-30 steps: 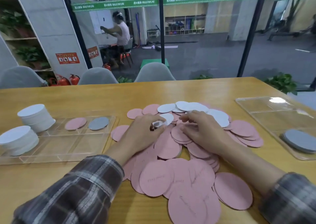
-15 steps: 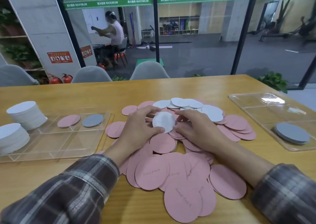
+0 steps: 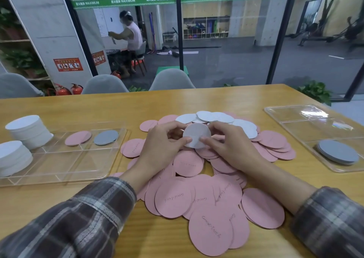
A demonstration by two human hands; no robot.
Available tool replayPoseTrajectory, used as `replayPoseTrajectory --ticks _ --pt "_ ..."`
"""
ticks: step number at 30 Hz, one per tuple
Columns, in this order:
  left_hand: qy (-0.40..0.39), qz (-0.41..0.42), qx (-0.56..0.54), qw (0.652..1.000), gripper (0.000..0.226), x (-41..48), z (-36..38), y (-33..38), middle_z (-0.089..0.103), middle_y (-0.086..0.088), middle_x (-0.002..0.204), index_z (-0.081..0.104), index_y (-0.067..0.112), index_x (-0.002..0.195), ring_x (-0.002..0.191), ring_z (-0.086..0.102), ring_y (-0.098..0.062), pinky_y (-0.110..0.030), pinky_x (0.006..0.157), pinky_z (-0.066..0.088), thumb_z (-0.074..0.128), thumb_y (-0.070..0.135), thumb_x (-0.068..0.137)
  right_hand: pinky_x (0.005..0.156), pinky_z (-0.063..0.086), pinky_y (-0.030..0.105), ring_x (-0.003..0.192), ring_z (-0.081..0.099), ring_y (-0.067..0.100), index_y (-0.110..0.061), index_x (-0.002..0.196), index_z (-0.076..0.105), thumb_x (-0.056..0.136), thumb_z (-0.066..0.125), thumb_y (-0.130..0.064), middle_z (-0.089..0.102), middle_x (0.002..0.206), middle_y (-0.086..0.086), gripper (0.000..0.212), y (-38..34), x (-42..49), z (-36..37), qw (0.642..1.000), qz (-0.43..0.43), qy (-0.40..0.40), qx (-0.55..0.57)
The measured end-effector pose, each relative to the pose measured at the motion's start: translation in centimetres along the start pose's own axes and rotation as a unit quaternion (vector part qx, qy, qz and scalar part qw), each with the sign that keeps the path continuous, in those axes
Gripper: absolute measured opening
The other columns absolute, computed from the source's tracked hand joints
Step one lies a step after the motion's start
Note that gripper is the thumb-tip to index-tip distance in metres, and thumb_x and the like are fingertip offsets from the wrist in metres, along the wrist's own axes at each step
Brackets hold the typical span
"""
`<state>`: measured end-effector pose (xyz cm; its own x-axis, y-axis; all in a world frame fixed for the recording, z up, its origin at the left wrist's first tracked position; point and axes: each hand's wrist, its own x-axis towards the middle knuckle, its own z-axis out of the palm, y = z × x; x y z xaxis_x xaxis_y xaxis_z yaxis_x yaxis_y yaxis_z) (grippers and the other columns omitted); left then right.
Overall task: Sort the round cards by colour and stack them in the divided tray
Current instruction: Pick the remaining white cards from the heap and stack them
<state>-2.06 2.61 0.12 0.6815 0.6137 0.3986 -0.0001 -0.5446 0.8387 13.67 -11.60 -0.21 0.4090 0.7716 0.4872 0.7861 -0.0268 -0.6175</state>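
Left hand [image 3: 163,145] and right hand [image 3: 226,145] both pinching one white round card [image 3: 197,134] in their grip, above pink cards [image 3: 212,202] heaped on tabletop [image 3: 118,108], divided tray [image 3: 65,159] at left

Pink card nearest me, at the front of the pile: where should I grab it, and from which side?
Take the pink card by its near rim, coming in low from your side of the table. It lies flat and thin on top of the pile with nothing over it, so only the edge gives a hold. A fingertip probably has to slide under first.
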Motion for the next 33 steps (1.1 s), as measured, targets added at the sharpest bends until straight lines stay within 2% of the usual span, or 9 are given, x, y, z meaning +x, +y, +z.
replayPoseTrajectory --ticks 6,9,12,15,18,22,25,29,33 --pt "0.022 0.078 0.137 0.987 0.020 -0.1 0.4 -0.6 0.074 0.013 0.105 0.078 0.022 0.113 0.093 0.064 -0.003 -0.010 0.081 0.046 0.076 0.020 0.093 0.077 0.058 0.042 0.085 0.069 0.015 -0.020 0.091 0.068 0.094 0.070 -0.024 0.071 0.085 -0.008 0.005 0.0 0.3 -0.6 0.996 0.038 0.056 0.066" --pt "-0.032 0.069 0.232 0.970 0.035 0.0 0.3 -1.6 0.064 0.019 0.102 0.071 0.024 0.129 0.105 0.055 -0.011 -0.024 0.089 0.044 0.073 0.033 0.095 0.074 0.057 0.043 0.081 0.068 0.018 -0.021 0.096 0.068 0.095 0.066 -0.023 0.071 0.086 -0.005 0.002 0.2 0.3 -0.9 0.995 0.049 0.064 0.058" --pt "-0.075 0.059 0.262 0.960 0.041 -0.1 0.1 -2.0 0.057 0.026 0.095 0.068 0.026 0.132 0.107 0.050 -0.012 -0.033 0.094 0.044 0.074 0.039 0.094 0.068 0.057 0.033 0.071 0.069 0.013 -0.020 0.094 0.067 0.096 0.064 -0.019 0.071 0.083 -0.003 0.003 0.1 0.1 -1.3 0.993 0.075 0.067 0.062" --pt "-0.064 0.061 0.218 0.972 0.044 0.0 0.0 -1.8 0.065 0.011 0.124 0.068 0.025 0.130 0.114 0.055 -0.009 -0.018 0.095 0.045 0.081 0.032 0.089 0.063 0.054 0.027 0.066 0.068 0.008 -0.020 0.093 0.067 0.097 0.063 -0.021 0.071 0.078 -0.004 0.006 0.1 -0.3 -1.8 0.991 0.101 0.073 0.053" --pt "-0.044 0.061 0.142 0.987 0.048 0.0 -0.1 -1.4 0.060 0.004 0.123 0.071 0.023 0.125 0.100 0.059 -0.001 -0.006 0.082 0.046 0.088 0.014 0.081 0.064 0.056 0.031 0.067 0.069 0.012 -0.021 0.093 0.066 0.098 0.062 -0.026 0.070 0.080 -0.004 0.009 0.1 -0.6 -2.2 0.989 0.117 0.079 0.039" --pt "0.013 0.036 0.086 0.996 0.034 0.1 0.0 -0.8 0.062 0.013 0.114 0.073 0.028 0.109 0.087 0.064 -0.007 -0.016 0.075 0.055 0.079 0.003 0.087 0.058 0.055 0.025 0.060 0.072 0.012 -0.020 0.096 0.065 0.101 0.060 -0.024 0.071 0.084 -0.003 0.008 -0.2 -1.1 -2.5 0.986 0.132 0.079 0.057" --pt "0.039 0.003 0.015 0.999 0.020 0.2 -0.1 -0.4 0.070 0.012 0.106 0.074 0.018 0.103 0.077 0.073 -0.019 -0.024 0.067 0.059 0.073 0.002 0.092 0.056 0.052 0.027 0.056 0.072 0.013 -0.019 0.098 0.064 0.103 0.057 -0.023 0.070 0.087 -0.005 0.009 -0.1 -1.1 -2.5 0.985 0.142 0.075 0.055" --pt "0.013 -0.017 -0.082 0.996 0.015 0.1 0.3 0.2 0.072 -0.006 0.104 0.073 0.016 0.100 0.069 0.074 -0.025 -0.026 0.062 0.058 0.075 0.003 0.092 0.062 0.056 0.035 0.056 0.072 0.015 -0.017 0.100 0.064 0.105 0.050 -0.020 0.064 0.064 -0.012 0.016 0.0 -1.0 -2.4 0.984 0.148 0.062 0.071" --pt "-0.003 -0.028 -0.095 0.995 0.014 -0.1 1.5 0.9 0.072 0.008 0.095 0.073 0.012 0.099 0.076 0.074 -0.023 -0.028 0.068 0.062 0.079 0.004 0.089 0.066 0.059 0.038 0.058 0.070 0.018 -0.020 0.103 0.067 0.105 0.047 -0.023 0.066 0.066 -0.002 0.021 -0.6 -0.8 -2.3 0.982 0.155 0.034 0.104"
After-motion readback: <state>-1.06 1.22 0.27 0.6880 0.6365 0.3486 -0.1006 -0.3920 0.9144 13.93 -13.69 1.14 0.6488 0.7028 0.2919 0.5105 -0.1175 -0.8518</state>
